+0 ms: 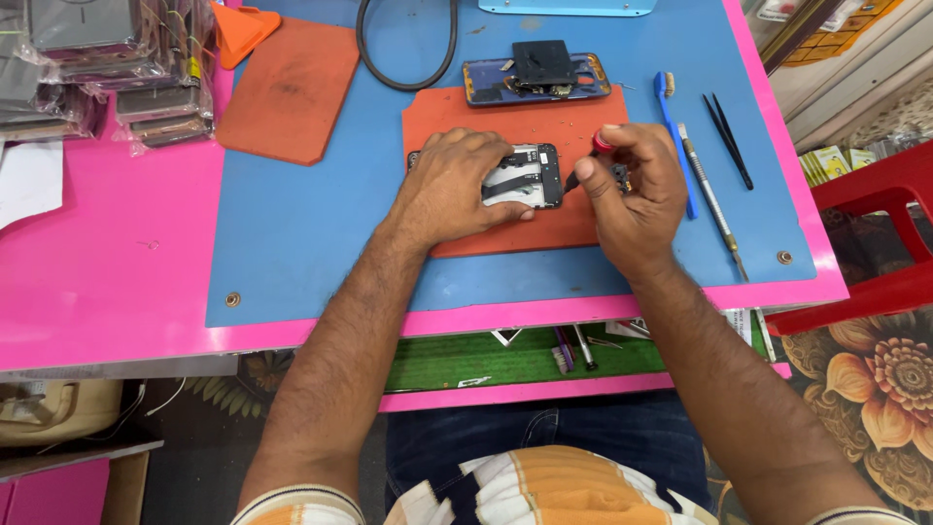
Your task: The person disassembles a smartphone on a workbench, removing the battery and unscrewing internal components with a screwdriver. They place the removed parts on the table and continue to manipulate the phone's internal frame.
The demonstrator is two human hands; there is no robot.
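Note:
An opened phone [530,175] with its back off lies on an orange mat [525,122] at the middle of the blue work mat [321,233]. My left hand [452,185] presses flat on the phone's left half and holds it down. My right hand [632,185] grips a small screwdriver [595,151] with a red cap, its tip pointing at the phone's right edge. Most of the phone's left part is hidden under my left hand.
A second opened phone with a black part on it [536,76] lies behind. A blue brush [673,136], black tweezers [729,141] and a metal tool [711,199] lie to the right. Another orange mat [287,89], a black cable loop [403,53], bagged parts [107,68], a red stool [880,243].

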